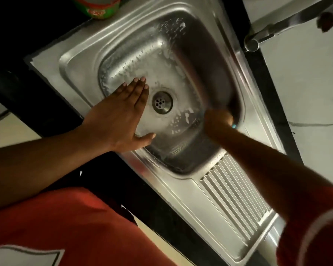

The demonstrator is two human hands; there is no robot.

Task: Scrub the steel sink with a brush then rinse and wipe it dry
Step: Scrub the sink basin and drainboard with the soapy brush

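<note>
Sink [69, 60]: steel, set in dark counter [123, 181], seen at a slant; basin w/ ribbed drainboard [233, 204] on the near-right side.
Basin: wet, w/ soap foam streaks [167, 35] on far wall & more foam near drain on the right.
Drain [162, 102]: round strainer, mid basin floor, uncovered, just right of left fingertips.
Left hand [123, 116]: flat & spread, palm down, fingers together pointing into basin, thumb out to the side; lies across sink's near-left rim & basin slope. Holds nothing.
Right hand [218, 120]: closed into a fist at basin's right wall, motion-blurred; a small blue-green bit [234, 126] shows at its edge. Likely the brush but can't tell for sure; bristles not visible.
Right arm: reaches in over drainboard, red sleeve [315, 227] at lower right.
Tap [273, 29]: steel spout at upper right, beyond sink rim, over the pale wall/counter area; no water seen running.
Tub [97, 6]: green & red container on counter at top left, just behind sink's far corner, partly cut off.
Clothing: red shirt [52, 227] w/ white patch fills bottom left.
</note>
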